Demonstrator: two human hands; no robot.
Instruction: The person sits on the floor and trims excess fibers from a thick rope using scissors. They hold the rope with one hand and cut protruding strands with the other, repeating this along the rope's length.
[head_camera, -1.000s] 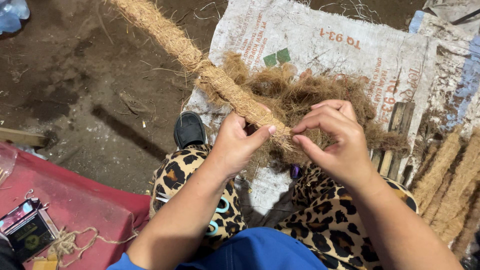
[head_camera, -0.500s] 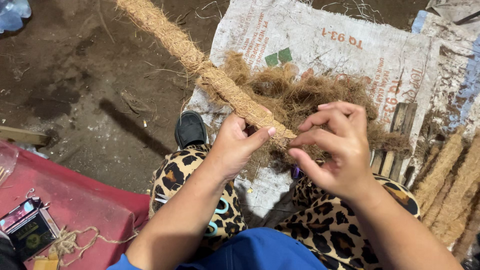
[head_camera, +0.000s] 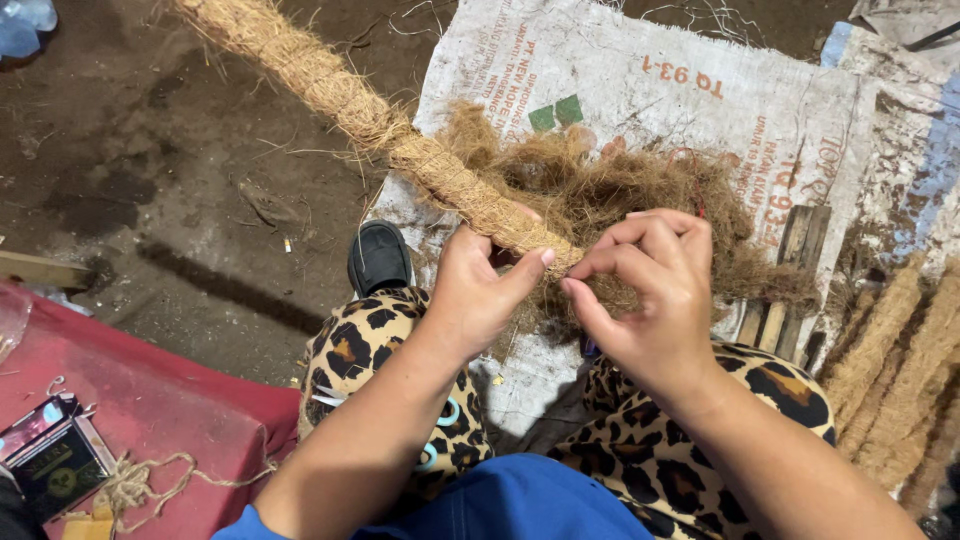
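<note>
A thick twisted coir rope (head_camera: 400, 140) runs from the far left corner of the dirt floor (head_camera: 150, 180) down to the person's lap, its near end lying over a heap of loose brown coir fibre (head_camera: 640, 200). The left hand (head_camera: 480, 290) is wrapped round the rope's near end, fingers (head_camera: 528, 268) closed on it with the thumb pressed along the top. The right hand (head_camera: 650, 300) meets it just beside the rope's tip, thumb and forefinger pinched shut on a tuft of the loose fibre, the other fingers curled above. The fibre heap rests on a white woven sack (head_camera: 620, 80) spread beneath the rope's end. Below the rope are leopard-print trousers (head_camera: 380, 350) and a black shoe (head_camera: 378, 258). Right of the rope, past the sack, lie more finished rope lengths (head_camera: 900, 370) next to a wooden slat piece (head_camera: 780, 300). Left of the rope, near the body, a red cloth (head_camera: 150, 410) carries a small dark box (head_camera: 55, 465) and a bit of thin twine (head_camera: 140, 485)
</note>
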